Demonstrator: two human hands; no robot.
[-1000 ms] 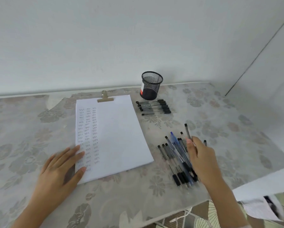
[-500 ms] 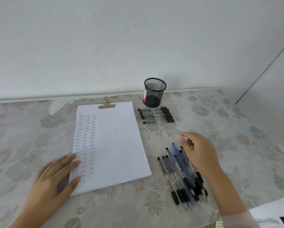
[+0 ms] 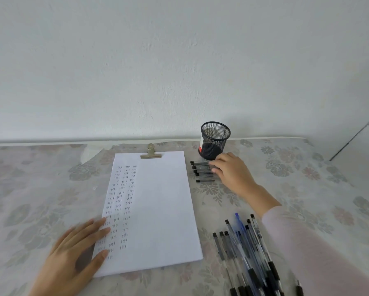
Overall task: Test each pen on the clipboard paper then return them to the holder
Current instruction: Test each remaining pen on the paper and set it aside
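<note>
The right hand (image 3: 232,174) reaches to the short row of pens (image 3: 201,171) by the far edge of the desk (image 3: 296,178), just in front of the holder (image 3: 214,138). Its fingers lie over the ends of those pens. I cannot tell if they pinch one or only touch. The left hand (image 3: 76,253) is flat, fingers spread, pressing on the near left corner of the paper (image 3: 157,210).

I think the step now is to take a pen from this row. Next the fingers must close on one pen and lift it without rolling the others away.

The pens in the row are thin and dark and lie side by side. The holder is a black wire cup, standing up, and no pens stick out of it. A bigger pile of pens (image 3: 243,253) lies by the near edge, right of the paper. The paper has rows of small marks down its left side.
</note>
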